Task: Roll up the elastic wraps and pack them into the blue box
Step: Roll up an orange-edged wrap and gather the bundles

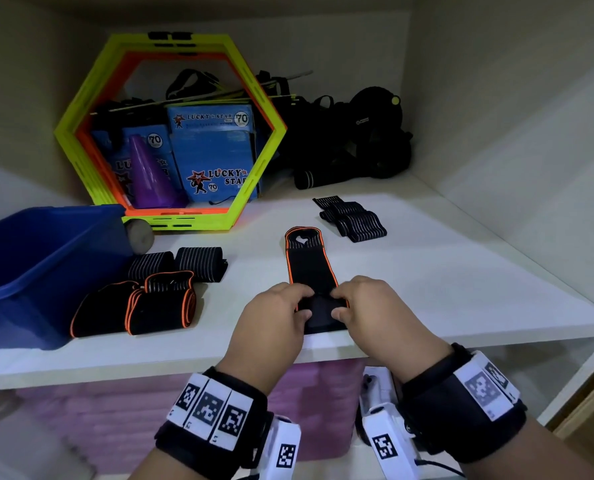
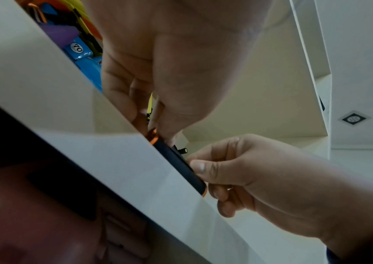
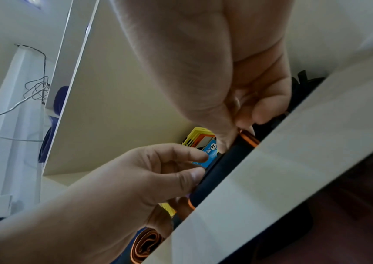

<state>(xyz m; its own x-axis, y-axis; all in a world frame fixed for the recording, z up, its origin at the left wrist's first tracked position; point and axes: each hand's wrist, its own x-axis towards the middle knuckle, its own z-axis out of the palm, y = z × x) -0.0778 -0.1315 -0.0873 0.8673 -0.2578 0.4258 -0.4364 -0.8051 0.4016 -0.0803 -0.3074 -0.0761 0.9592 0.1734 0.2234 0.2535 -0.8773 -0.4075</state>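
A black elastic wrap with orange edging (image 1: 311, 268) lies stretched out on the white shelf (image 1: 427, 271), its near end at the front edge. My left hand (image 1: 281, 313) and right hand (image 1: 361, 303) pinch that near end from both sides, where it is folded into a small roll (image 2: 178, 166) (image 3: 217, 171). Two rolled orange-edged wraps (image 1: 150, 306) and two striped rolled wraps (image 1: 181, 263) sit to the left, beside the blue box (image 1: 29, 268). A loose striped wrap (image 1: 351, 218) lies farther back on the right.
A yellow and orange hexagon frame (image 1: 171, 129) stands at the back left, with blue cartons (image 1: 212, 154) and a purple cone (image 1: 150, 174) behind it. Black straps and gear (image 1: 351, 136) are piled at the back right. Pink bins (image 1: 316, 403) sit below the shelf.
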